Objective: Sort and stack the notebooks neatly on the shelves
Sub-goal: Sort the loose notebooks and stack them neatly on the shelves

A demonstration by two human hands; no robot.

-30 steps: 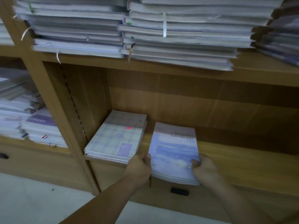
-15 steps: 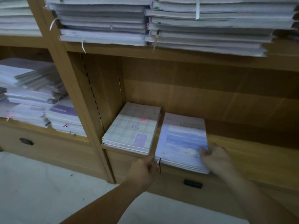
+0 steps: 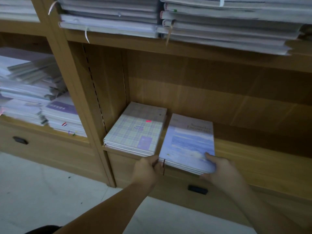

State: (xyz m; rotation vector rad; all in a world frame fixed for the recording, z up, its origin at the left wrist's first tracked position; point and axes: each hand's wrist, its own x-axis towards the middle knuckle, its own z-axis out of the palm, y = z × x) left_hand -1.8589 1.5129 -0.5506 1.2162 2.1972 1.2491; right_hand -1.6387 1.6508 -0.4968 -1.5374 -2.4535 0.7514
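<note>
Hands both on the blue-cover stack (image 3: pixel 189 144) of notebooks, which lies flat on the lower shelf (image 3: pixel 253 149), its near edge sticking out a little over the shelf front. Left hand (image 3: pixel 146 168) at the stack's near-left corner, fingers curled round the edge and gripping it. Right hand (image 3: pixel 219 169) at the near-right corner, thumb flat on the top cover, fingers wrapped under the edge, grasping it. Dark ribbon bookmark (image 3: pixel 163 166) hangs from the stack front, just right of the left hand's fingers.

Plaid-cover stack (image 3: pixel 135 132) sits just beyond and left of the left hand, also flat on the same shelf, tucked against the side wall of the compartment. It lies just beside the blue-cover stack; cannot tell if they touch. Small pink sticker (image 3: pixel 148 121) on its top cover.

Black drawer handle (image 3: pixel 197 189) below and between the two hands, on the cabinet front. Second drawer handle (image 3: pixel 20 140) far left of the left hand.

Above both hands, on the next shelf up, two tall piles of notebooks side by side: left pile (image 3: pixel 109 22) and right pile (image 3: pixel 228 31), ribbons dangling over the shelf edge. Far left of the left hand, in the neighbouring compartment, messy piles (image 3: pixel 33 98) of notebooks, uneven and fanned out. Pale floor (image 3: pixel 42 191) under the left forearm.
</note>
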